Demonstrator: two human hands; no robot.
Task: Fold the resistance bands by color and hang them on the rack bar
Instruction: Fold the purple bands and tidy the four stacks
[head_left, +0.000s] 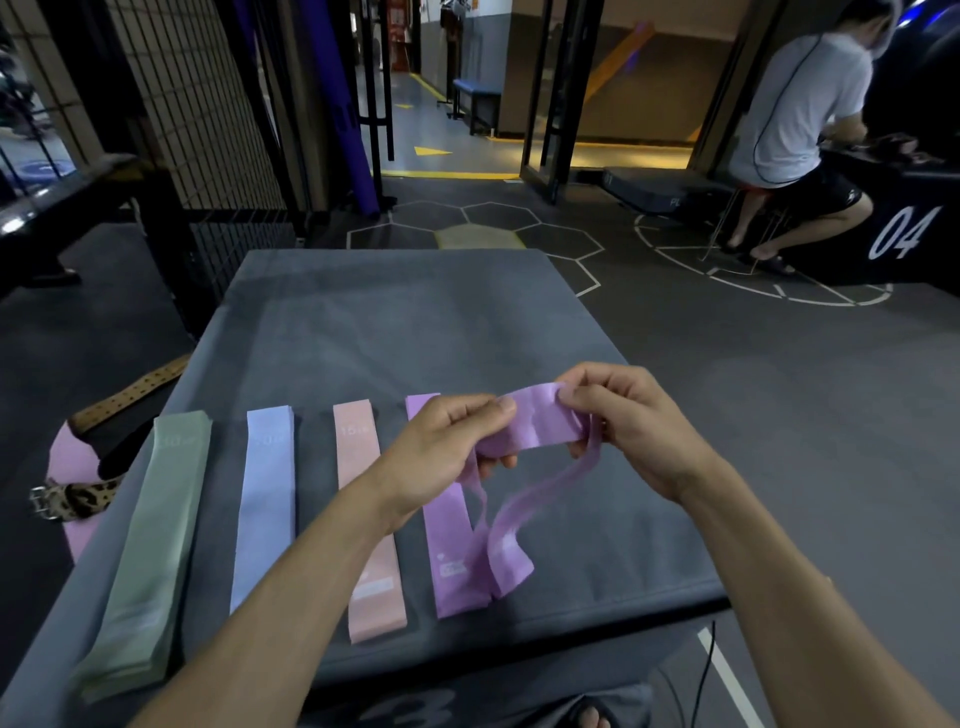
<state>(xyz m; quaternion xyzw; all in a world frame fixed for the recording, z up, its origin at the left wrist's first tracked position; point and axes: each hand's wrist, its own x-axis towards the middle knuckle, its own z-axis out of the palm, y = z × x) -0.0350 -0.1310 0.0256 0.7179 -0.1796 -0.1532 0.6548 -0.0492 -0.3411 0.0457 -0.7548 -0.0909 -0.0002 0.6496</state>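
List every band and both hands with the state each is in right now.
Green bands: flat stack on the table.
Blue bands: flat stack.
Pink bands: flat stack, partly under the left arm.
Purple stack: flat on the table.
Held purple band: lifted, loop hanging down onto the purple stack.
Left hand: pinching the held band.
Right hand: pinching its other end.

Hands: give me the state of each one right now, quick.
Left hand: closed grip on the purple band.
Right hand: closed grip, pinching the same purple band's other end.
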